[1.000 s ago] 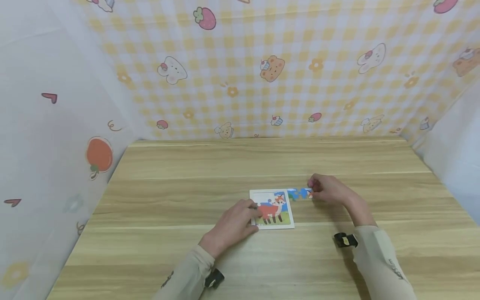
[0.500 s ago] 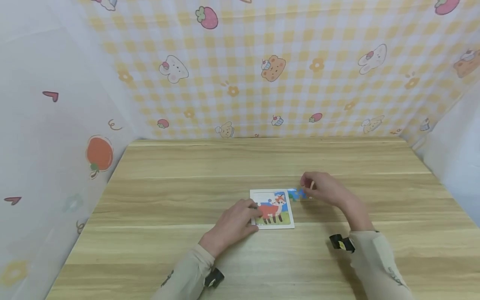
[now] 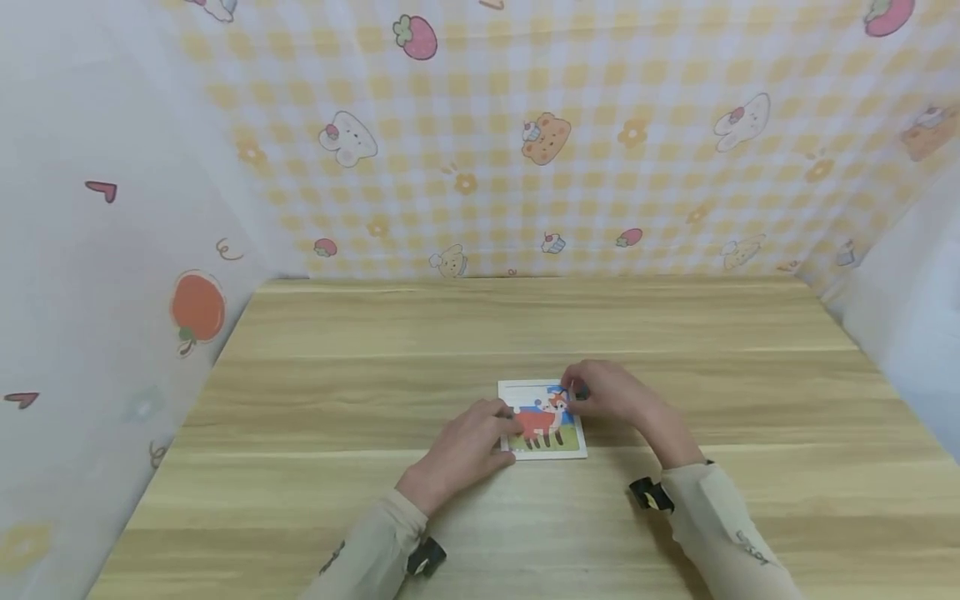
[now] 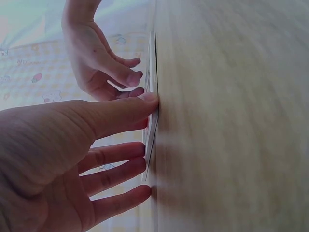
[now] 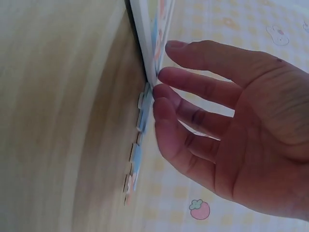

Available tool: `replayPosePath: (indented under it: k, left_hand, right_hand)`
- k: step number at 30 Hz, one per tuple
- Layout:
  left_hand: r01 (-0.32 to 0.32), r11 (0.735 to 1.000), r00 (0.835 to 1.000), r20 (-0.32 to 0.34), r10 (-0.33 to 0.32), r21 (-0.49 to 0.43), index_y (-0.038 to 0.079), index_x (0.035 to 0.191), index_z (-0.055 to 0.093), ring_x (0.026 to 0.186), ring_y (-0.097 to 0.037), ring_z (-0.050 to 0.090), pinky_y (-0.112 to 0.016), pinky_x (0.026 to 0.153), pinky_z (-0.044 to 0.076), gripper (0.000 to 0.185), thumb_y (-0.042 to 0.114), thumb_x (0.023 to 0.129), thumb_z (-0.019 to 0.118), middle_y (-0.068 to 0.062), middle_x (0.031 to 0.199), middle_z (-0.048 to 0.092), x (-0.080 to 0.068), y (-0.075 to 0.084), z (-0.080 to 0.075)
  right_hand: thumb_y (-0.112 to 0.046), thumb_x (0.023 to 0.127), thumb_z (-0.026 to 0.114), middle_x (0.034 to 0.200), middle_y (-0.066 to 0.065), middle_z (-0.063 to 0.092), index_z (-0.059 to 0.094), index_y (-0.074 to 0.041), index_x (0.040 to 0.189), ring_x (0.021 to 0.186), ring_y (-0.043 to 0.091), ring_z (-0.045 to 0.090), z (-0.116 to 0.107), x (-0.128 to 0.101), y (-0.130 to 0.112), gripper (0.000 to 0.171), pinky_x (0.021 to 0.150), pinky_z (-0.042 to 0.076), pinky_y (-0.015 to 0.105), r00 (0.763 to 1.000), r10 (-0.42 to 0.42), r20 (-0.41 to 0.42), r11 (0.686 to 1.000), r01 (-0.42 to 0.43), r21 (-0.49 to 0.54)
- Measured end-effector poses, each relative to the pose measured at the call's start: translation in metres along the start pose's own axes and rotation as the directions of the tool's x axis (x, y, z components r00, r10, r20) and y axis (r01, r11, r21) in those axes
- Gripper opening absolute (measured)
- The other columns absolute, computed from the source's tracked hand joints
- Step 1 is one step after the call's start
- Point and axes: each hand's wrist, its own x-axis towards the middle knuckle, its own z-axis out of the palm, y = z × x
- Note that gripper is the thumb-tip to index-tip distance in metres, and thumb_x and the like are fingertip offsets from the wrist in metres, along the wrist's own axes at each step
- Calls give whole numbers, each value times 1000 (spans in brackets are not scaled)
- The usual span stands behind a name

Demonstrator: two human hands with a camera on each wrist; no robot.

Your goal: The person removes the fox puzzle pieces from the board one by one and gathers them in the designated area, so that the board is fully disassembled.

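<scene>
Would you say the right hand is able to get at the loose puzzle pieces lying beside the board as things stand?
Probably yes. The right hand rests its fingertips at the puzzle board's edge, and the loose pieces lie flat on the table right beside those fingers, with nothing between them.

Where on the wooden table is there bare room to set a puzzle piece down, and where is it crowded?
Bare wood runs between the white-framed fox puzzle board and the checked backdrop cloth, and along the wooden table toward its left and right edges. It is crowded at the board: the left hand touches its left side, the right hand its upper right corner, loose pieces beside it.
</scene>
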Motion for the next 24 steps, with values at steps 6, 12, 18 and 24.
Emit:
replayPosePath:
  k: [6, 12, 18, 24]
  left_hand:
    - [-14, 1000, 1000, -3, 14, -5, 16, 101, 65, 89, -12, 44, -26, 71, 42, 29, 23, 73, 68, 2, 100, 51, 1, 0, 0]
    - [-18, 1000, 1000, -8, 18, -5, 16, 101, 65, 89, -12, 45, -25, 71, 41, 29, 24, 73, 68, 2, 101, 52, 1, -1, 1]
    - [-20, 1000, 1000, -18, 20, 0, 15, 100, 65, 88, -12, 45, -24, 69, 41, 29, 23, 72, 68, 2, 100, 52, 1, -1, 0]
    - [-14, 1000, 1000, -8, 14, 5, 16, 101, 65, 87, -12, 44, -23, 67, 41, 29, 23, 72, 68, 2, 100, 52, 1, -1, 1]
  right_hand:
    - [-13, 70, 68, 80, 0, 57, 60, -8, 91, 76, 16, 53, 5, 1, -2, 23, 69, 43, 33, 1000, 20, -19, 1000, -20, -3]
    - [-10, 70, 68, 79, 0, 56, 59, -8, 91, 74, 15, 52, 7, 3, -4, 23, 66, 43, 31, 999, 49, -10, 999, -49, 15]
    - [-9, 69, 68, 81, 2, 56, 58, -8, 92, 75, 17, 52, 8, 4, -5, 25, 67, 43, 32, 999, 49, -14, 999, -49, 8]
    - [-10, 69, 70, 83, 3, 54, 57, -8, 92, 76, 19, 51, 10, 3, -3, 26, 67, 43, 33, 999, 33, -31, 999, -33, -5]
